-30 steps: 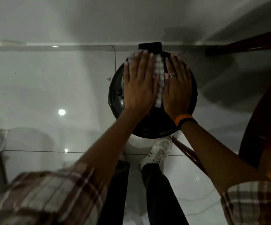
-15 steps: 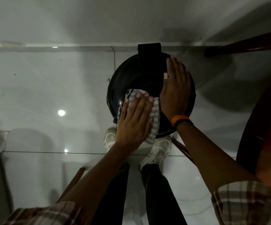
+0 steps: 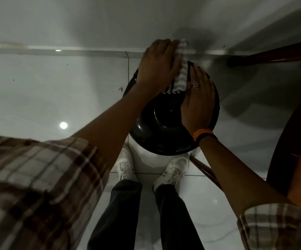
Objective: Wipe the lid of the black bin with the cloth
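Observation:
The round black bin lid [image 3: 161, 129] lies directly below me, glossy, with a raised ring in its middle. My left hand [image 3: 157, 66] presses a checked white-and-grey cloth [image 3: 181, 73] flat against the far edge of the lid, near the hinge; most of the cloth is hidden under the palm. My right hand [image 3: 197, 100] lies flat on the right side of the lid, fingers together, a ring on one finger and an orange-and-black band at the wrist.
The bin stands on pale glossy floor tiles against a white wall [image 3: 92, 20]. My two white shoes [image 3: 173, 168] are just in front of it. Dark wooden furniture [image 3: 290, 141] curves along the right, with a wooden bar [image 3: 272, 55] at upper right.
My left hand has swept the cloth from the lid's near left edge up to its far edge. The right hand stays flat on the lid's right side.

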